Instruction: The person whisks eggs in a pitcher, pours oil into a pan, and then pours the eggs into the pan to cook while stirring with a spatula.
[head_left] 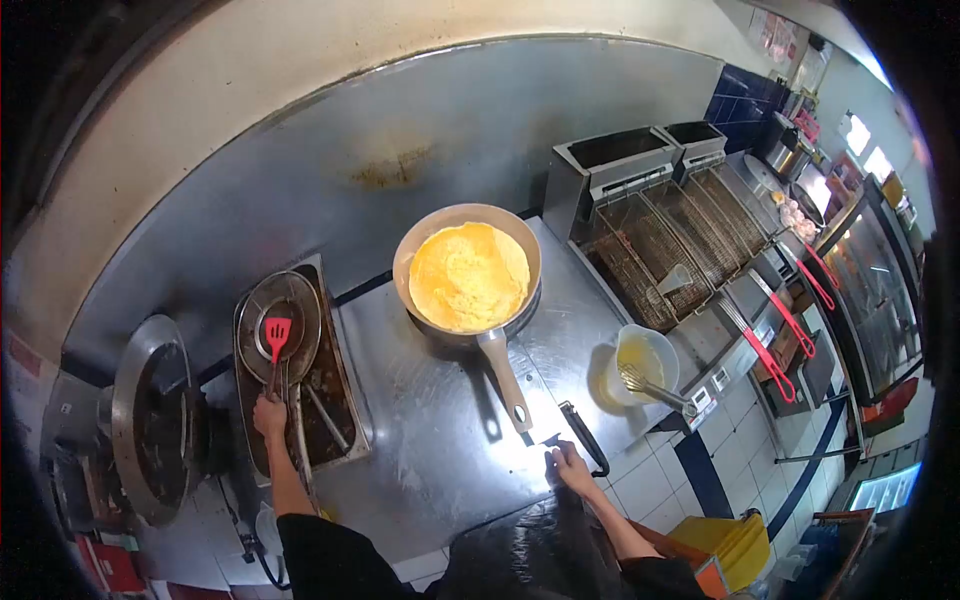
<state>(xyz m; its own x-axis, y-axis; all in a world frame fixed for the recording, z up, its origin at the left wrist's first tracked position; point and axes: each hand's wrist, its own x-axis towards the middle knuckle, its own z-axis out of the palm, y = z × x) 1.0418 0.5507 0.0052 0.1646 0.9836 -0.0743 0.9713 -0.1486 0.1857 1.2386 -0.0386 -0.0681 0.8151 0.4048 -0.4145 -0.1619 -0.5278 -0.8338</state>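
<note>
My left hand (269,414) is closed round the handle of a red slotted spatula (279,332). The spatula's head is over round wire strainers (243,340) that lie across a rectangular metal pan. My right hand (572,470) is at the counter's front edge, close to a black bar handle (598,455). Its fingers are curled by a small dark thing I cannot make out. Between and beyond my hands stands a beige frying pan (402,262) holding a yellow egg layer (468,276). The pan's handle (506,385) points toward me, with neither hand on it.
Right of the frying pan stands a clear jug (669,358) with yellowish liquid and a whisk (655,390). Farther right are fryer baskets (690,235) with red handles jutting out. A large wok (125,415) is at far left. A yellow bin (735,550) stands low right.
</note>
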